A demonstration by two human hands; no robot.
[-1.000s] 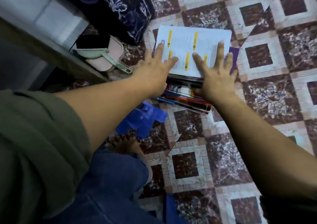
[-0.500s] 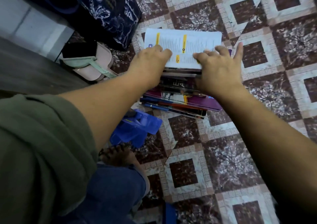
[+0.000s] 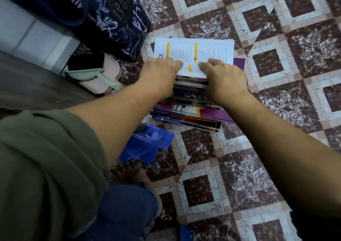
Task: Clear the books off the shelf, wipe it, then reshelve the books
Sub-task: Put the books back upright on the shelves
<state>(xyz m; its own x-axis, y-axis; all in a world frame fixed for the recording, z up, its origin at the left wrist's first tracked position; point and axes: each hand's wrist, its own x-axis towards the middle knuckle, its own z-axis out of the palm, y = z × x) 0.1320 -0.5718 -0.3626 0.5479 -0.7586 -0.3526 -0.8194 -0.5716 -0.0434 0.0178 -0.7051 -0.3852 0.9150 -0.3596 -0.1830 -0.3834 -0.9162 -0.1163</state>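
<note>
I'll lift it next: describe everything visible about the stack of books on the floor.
The stack of books lies flat on the tile floor, unevenly piled, spines toward the camera. A white page with yellow bars tops it; purple covers jut out lower. The left hand and right hand grip its upper books.

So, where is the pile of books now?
In the head view, the pile of books lies on the tiled floor at upper centre, right of the pink dustpan.
</note>
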